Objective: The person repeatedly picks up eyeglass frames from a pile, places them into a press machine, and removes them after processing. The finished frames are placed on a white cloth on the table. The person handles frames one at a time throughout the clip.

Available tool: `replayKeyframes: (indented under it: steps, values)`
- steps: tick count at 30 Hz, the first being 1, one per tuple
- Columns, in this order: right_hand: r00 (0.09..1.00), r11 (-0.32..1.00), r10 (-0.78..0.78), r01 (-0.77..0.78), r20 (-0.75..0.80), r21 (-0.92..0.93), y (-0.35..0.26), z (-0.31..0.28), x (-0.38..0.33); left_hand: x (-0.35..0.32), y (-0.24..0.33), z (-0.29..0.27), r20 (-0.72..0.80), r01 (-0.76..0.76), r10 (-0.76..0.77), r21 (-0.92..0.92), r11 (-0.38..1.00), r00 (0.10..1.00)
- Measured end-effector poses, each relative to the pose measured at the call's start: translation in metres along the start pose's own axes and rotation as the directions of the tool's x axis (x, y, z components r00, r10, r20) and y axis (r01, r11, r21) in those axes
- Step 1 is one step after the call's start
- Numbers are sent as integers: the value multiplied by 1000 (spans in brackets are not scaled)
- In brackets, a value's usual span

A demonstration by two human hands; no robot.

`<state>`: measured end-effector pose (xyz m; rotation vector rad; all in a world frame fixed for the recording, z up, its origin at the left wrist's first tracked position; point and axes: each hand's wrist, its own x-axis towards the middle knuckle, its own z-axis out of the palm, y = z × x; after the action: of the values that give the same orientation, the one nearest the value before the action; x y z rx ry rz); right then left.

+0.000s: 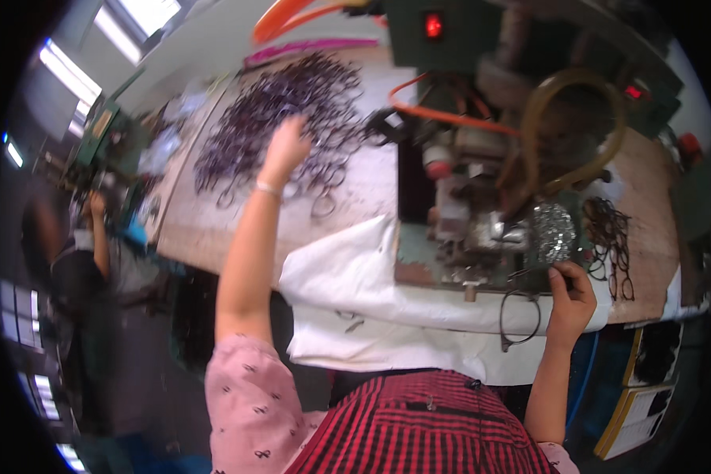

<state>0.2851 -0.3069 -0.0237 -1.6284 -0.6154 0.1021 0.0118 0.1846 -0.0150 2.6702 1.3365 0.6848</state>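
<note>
My left arm stretches far out over a big heap of dark eyeglass frames [261, 103] on the table. At the heap's near side is my left hand [289, 146]; blur hides whether its fingers hold anything. On the right, my right hand [573, 296] is closed, thumb and fingers pinching a dark eyeglass frame [521, 320]. One round rim of it hangs down beside the hand, over the white cloth [347, 268]. The hand is just in front of the green bench machine [482, 229], near a heap of shiny metal bits [553, 231].
A smaller pile of eyeglass frames [611, 241] lies right of the machine. An orange hose [450, 118] and a yellowish looped tube [533, 126] hang about the machine. Small dark pieces [351, 322] rest on the white cloth. Another person [83, 253] works at the far left.
</note>
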Motion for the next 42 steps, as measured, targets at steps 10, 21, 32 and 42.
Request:
replayKeyframes:
  steps: [10, 21, 32, 42]
  values:
    - [961, 923, -33, -76, 274, 377, -79, 70, 36, -93, -4, 58, 137, 102, -93, -59, 993, 986]
    - [946, 753, 99, -275, 310, 598, -81, 85, 29, -134, 90, -1, -174, 11, -29, -101, 995, 984]
    - [964, 721, 56, -218, 259, 657, -83, 91, 22, -135, 254, -115, -510, -534, 159, -798, 280, 845]
    - [980, 842, 34, -134, 196, 522, -107, 87, 7, -130, 278, -120, -356, -358, 77, -856, 373, 931]
